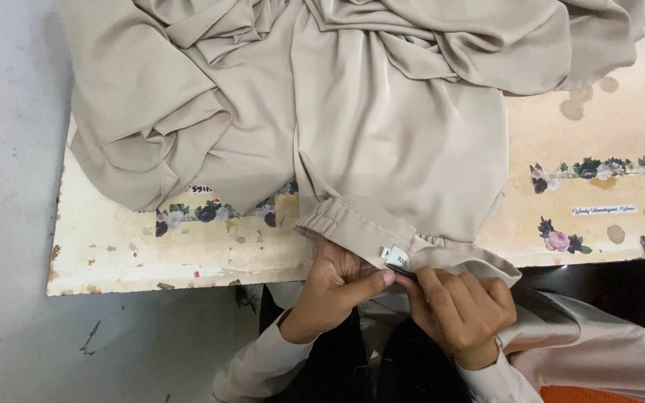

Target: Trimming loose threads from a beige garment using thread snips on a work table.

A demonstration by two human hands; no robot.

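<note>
worn floral table [188, 254], beige garment [382, 134], grey floor [9, 186]

Bright, even light; soft shadows; sharp focus.

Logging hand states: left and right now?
Left hand: closed, pinching the beige garment hem by its white tag.
Right hand: closed on a small dark tool.

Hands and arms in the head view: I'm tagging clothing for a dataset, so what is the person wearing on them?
Both the left hand and the right hand are bare: no gloves, and no rings or watch that I can make out. Each arm is covered by a long beige sleeve ending at the wrist, plain and unmarked, close in colour to the cloth on the table.
</note>
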